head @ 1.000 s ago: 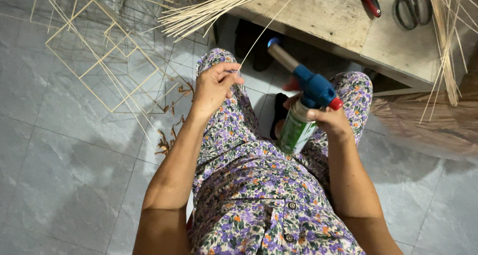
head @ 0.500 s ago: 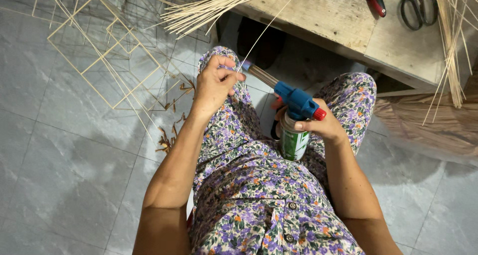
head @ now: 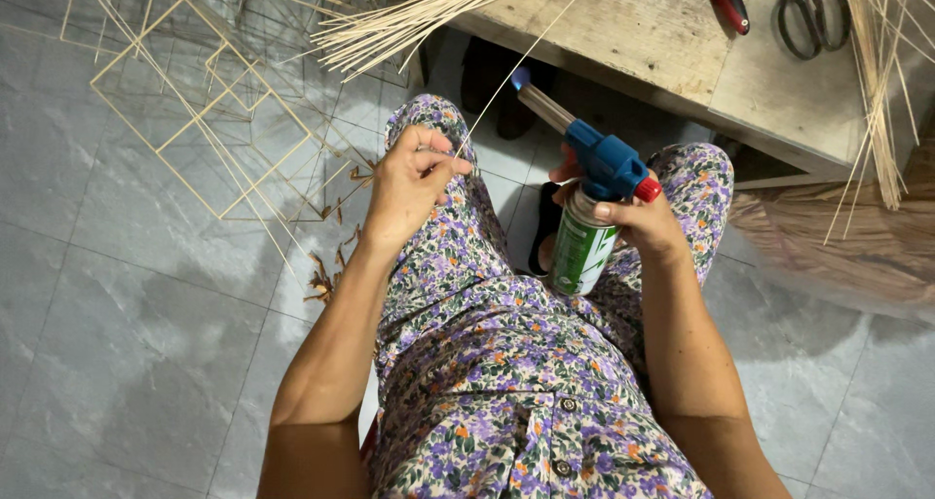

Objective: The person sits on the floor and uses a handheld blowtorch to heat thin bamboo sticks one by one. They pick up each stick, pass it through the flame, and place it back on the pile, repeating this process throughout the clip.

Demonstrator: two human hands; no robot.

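1. pinching a thin bamboo strip (head: 516, 71) between thumb and fingers, the left hand (head: 409, 183) rests over the knee.
2. the right hand (head: 638, 221) is wrapped tight round a green gas canister (head: 581, 251) topped by a blue torch head (head: 604, 158), nozzle close beside the strip.
3. judgement: steady aim and a slowly fed strip would avoid scorching.

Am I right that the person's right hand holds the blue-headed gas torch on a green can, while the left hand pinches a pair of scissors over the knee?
Not quite. The left hand pinches a thin bamboo stick, not scissors; the scissors lie on the wooden bench. The rest stands: the right hand holds the blue-headed gas torch on its green can. The head view shows this.
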